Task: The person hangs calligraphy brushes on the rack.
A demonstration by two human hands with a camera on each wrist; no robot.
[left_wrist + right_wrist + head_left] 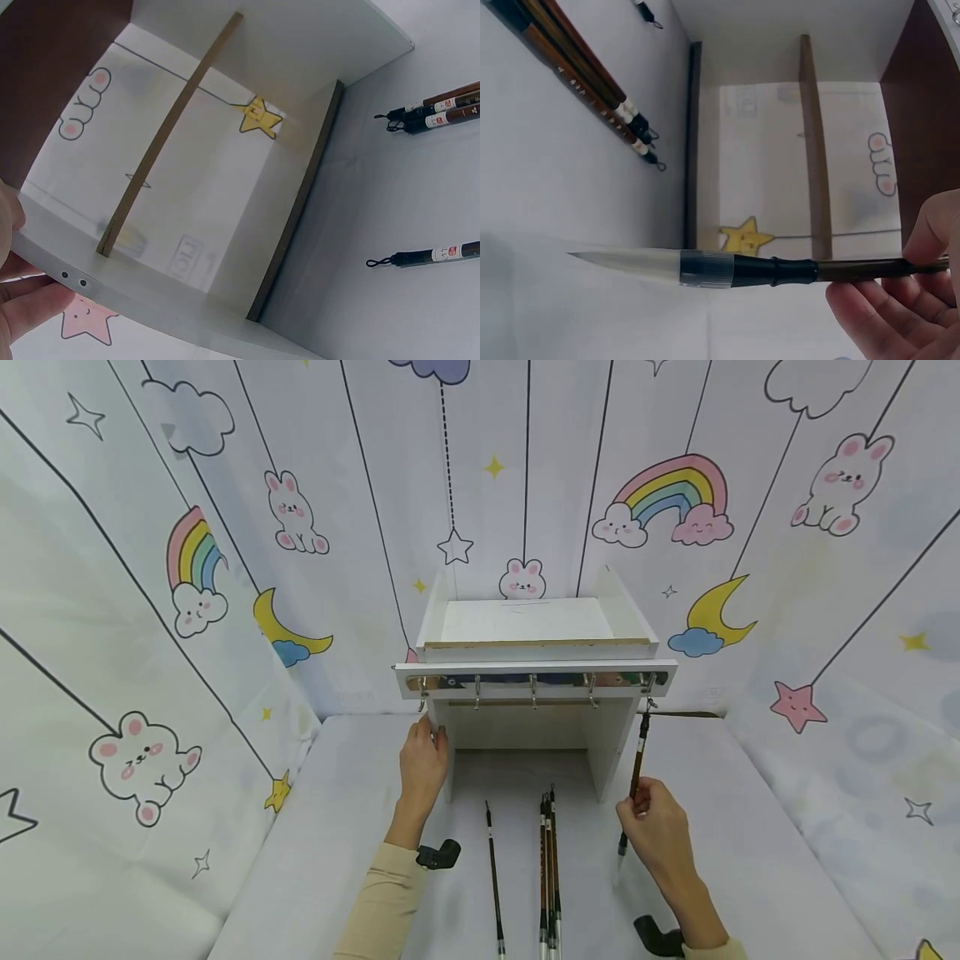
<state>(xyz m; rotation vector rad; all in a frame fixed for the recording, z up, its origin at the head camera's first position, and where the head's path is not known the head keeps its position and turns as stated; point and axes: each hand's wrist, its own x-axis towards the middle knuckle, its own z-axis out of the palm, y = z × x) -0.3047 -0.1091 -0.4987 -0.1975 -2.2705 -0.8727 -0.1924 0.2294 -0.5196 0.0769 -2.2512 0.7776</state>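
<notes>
A white cloth [570,410] with printed drawings [522,581] hung behind a pale table [337,818] and along both its sides. Thin black lines [527,460] ran down the cloth, and many drawings were joined to them. On the left there were a bear [138,760], a yellow star [277,792], a rainbow [183,547] and a moon [273,628]. On the right there were a second rainbow [675,481], which ended in two clouds [619,526], another moon [701,614], a pink star [798,706] and a rabbit [843,489]. A purple cloud [433,368] was cut by the upper edge of the head view.
</notes>
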